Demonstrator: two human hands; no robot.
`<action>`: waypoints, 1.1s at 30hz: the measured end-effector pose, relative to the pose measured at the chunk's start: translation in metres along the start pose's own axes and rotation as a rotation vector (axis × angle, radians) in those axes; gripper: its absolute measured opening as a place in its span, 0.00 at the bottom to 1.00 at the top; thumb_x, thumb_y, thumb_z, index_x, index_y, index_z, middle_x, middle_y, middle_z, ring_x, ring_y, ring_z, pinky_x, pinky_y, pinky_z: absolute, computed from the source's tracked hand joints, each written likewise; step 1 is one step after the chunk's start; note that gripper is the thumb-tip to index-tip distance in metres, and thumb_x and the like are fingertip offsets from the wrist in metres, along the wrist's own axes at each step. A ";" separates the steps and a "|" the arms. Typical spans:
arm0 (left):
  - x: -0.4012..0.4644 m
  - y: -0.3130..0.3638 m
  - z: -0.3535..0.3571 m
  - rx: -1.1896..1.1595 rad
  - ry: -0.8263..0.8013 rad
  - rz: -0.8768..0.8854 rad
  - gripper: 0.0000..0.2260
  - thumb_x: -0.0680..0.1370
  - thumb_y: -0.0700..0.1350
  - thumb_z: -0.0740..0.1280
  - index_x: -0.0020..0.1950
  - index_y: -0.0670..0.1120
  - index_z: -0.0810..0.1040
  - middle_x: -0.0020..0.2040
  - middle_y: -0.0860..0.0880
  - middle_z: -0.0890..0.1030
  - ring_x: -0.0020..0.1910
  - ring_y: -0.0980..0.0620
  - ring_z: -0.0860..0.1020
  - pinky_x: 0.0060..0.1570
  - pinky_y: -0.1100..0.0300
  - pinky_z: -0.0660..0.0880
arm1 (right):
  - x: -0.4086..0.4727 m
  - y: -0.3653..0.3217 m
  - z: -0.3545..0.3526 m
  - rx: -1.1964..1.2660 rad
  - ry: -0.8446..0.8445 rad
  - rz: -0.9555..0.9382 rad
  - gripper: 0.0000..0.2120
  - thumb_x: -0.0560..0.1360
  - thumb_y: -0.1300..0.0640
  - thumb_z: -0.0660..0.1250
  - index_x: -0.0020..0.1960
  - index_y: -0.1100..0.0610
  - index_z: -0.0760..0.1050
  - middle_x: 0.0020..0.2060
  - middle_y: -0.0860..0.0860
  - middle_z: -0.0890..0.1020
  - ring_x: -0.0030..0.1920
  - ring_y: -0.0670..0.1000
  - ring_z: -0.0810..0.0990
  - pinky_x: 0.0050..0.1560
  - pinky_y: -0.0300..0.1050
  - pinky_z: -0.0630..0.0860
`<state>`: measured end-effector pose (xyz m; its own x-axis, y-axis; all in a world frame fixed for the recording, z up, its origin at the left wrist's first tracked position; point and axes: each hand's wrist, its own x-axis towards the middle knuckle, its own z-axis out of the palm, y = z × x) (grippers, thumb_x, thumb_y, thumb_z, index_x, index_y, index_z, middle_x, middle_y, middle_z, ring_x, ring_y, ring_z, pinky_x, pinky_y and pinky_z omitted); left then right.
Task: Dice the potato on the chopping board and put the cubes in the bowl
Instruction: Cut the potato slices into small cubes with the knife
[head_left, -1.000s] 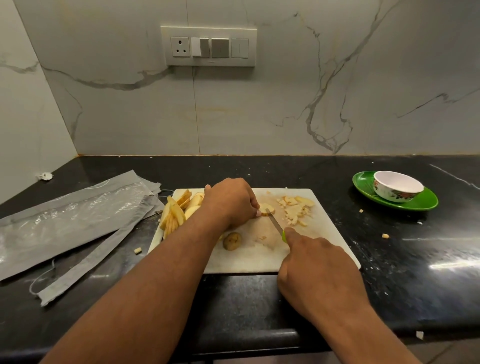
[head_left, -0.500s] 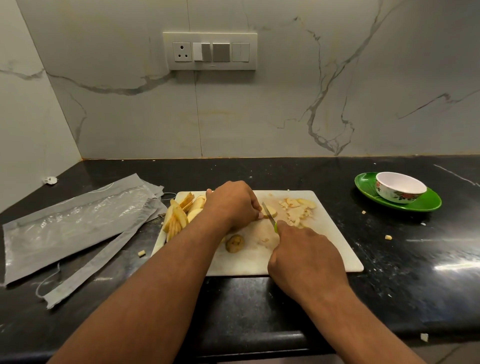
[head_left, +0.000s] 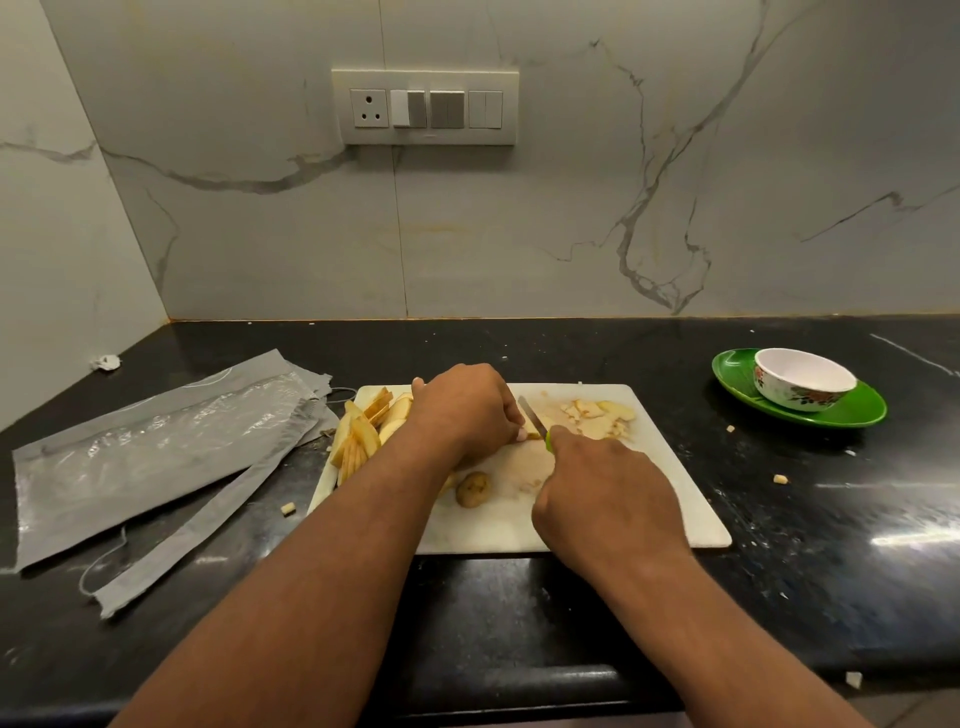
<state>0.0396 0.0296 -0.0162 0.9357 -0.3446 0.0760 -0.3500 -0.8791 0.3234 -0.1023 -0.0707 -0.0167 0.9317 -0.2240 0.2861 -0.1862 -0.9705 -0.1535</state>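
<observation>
In the head view, the dicing was judged partly done. One white chopping board (head_left: 660, 499) lay on the black table (head_left: 831, 571). The left hand (head_left: 467, 410), fingers curled, held a potato piece (head_left: 531, 434) down on the board, while the right hand (head_left: 608, 493) gripped one green-handled knife (head_left: 532, 415) with its blade against that piece. A fan of uncut potato slices (head_left: 363, 431) waited at the board's left end; a small heap of cut bits (head_left: 597, 415) and one potato end (head_left: 472, 488) lay on the board. One bowl (head_left: 802, 382), on one green plate (head_left: 852, 415), appeared to hold no cubes yet. At least four stray bits were scattered on the table.
</observation>
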 end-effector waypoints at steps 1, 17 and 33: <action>0.000 0.000 0.000 -0.007 0.003 -0.001 0.08 0.78 0.57 0.74 0.53 0.57 0.88 0.61 0.56 0.83 0.64 0.51 0.77 0.76 0.31 0.56 | 0.003 -0.002 0.003 0.003 -0.012 -0.008 0.19 0.77 0.54 0.57 0.68 0.49 0.70 0.55 0.53 0.80 0.52 0.56 0.80 0.42 0.47 0.68; 0.006 -0.005 0.001 -0.066 -0.004 -0.015 0.05 0.77 0.54 0.76 0.51 0.56 0.88 0.55 0.55 0.85 0.57 0.53 0.79 0.73 0.35 0.67 | -0.014 0.002 -0.008 0.024 0.008 0.011 0.21 0.78 0.53 0.57 0.71 0.47 0.66 0.56 0.53 0.80 0.49 0.54 0.77 0.43 0.47 0.68; 0.012 -0.011 0.002 -0.109 0.002 -0.007 0.03 0.75 0.53 0.77 0.46 0.56 0.88 0.45 0.57 0.85 0.51 0.53 0.80 0.67 0.39 0.74 | -0.042 0.007 -0.015 -0.012 -0.013 -0.008 0.24 0.79 0.53 0.54 0.74 0.45 0.62 0.54 0.51 0.80 0.45 0.54 0.74 0.43 0.48 0.67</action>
<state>0.0541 0.0341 -0.0209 0.9383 -0.3375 0.0751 -0.3363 -0.8407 0.4243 -0.1478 -0.0691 -0.0153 0.9371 -0.2151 0.2748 -0.1822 -0.9732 -0.1403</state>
